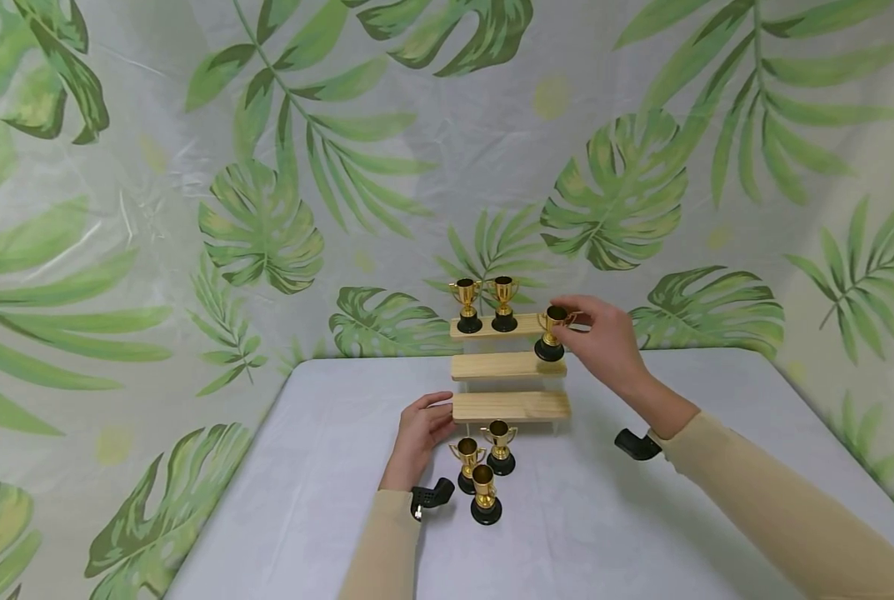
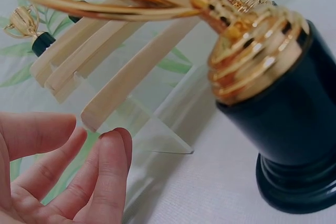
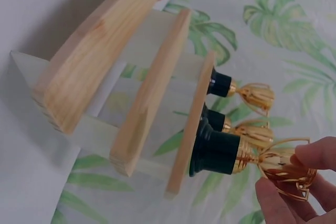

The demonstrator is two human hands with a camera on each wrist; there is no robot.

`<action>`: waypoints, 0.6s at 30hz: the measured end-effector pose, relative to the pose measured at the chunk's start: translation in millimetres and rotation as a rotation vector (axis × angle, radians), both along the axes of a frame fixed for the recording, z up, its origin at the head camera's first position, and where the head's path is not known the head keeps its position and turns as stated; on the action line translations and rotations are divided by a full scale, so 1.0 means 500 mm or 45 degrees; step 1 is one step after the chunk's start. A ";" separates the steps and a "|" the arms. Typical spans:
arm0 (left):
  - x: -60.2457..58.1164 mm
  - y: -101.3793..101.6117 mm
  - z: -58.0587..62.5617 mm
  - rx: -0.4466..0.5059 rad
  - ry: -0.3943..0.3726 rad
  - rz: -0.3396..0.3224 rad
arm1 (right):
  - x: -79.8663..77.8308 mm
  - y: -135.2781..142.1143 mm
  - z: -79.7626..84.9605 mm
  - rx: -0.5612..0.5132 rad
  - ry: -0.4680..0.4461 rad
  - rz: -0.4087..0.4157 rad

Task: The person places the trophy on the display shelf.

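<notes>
The right hand (image 1: pixel 604 342) had a trophy (image 1: pixel 551 337) at the right end of the top board (image 1: pixel 525 326), right of center in the head view, thumb and fingers pinching it up by the bowl. The base looked super close to the wood, but it was hard to tell if it touched. Judging by that, the trick was getting the foot down flat before letting go, then sliding the fingers off without snagging a handle, since a hooked loop could've tipped it. Probably smart to line it up with the two trophies (image 1: pixel 504 305) to its left, too, because that board was narrow. The left hand (image 1: pixel 422 425) was by the left end of the lowest board (image 1: pixel 511 407), fingers loosely curved and a bit apart; couldn't tell if they touched. A light steadying hold there seemed fine, just no shoving.

Looks-wise: shiny gold bowl, two thin looped handles, ribbed collar, black base flaring at the foot. It looked roughly upright. Three similar trophies (image 1: pixel 501 447) stood on the desk (image 1: pixel 566 533), lower middle of the frame.
</notes>
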State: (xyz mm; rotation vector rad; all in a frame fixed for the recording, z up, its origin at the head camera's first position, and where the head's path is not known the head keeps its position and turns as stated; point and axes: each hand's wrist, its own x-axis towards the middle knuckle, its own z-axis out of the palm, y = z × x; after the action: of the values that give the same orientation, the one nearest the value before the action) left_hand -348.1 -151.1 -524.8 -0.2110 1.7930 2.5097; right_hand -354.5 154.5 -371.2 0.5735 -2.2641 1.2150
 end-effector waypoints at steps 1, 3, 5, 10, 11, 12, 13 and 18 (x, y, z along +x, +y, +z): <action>0.000 0.000 0.001 0.002 0.000 0.001 | -0.003 0.000 0.001 0.001 -0.001 -0.001; 0.000 -0.001 0.000 0.002 0.006 0.000 | -0.008 0.000 0.003 0.004 -0.007 -0.008; -0.001 -0.002 0.000 0.002 0.007 0.002 | -0.013 0.000 0.006 0.004 -0.024 -0.010; -0.005 -0.005 -0.002 -0.001 0.010 0.006 | -0.026 -0.003 0.014 0.009 -0.042 -0.019; -0.005 -0.005 -0.002 -0.001 0.011 0.006 | -0.029 -0.003 0.015 0.009 -0.044 -0.023; -0.005 -0.005 -0.001 -0.004 0.011 0.007 | -0.031 -0.003 0.016 0.014 -0.045 -0.027; -0.004 -0.004 0.000 -0.007 0.011 0.008 | -0.034 -0.003 0.017 0.020 -0.045 -0.031; -0.003 -0.004 0.001 -0.011 0.002 0.018 | -0.048 -0.004 0.022 0.018 -0.072 -0.042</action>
State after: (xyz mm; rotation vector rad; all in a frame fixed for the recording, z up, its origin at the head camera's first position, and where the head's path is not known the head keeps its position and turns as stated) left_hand -349.5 -153.2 -524.2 -0.2226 1.8092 2.5129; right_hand -378.7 152.6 -360.1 0.5112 -2.3219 1.2141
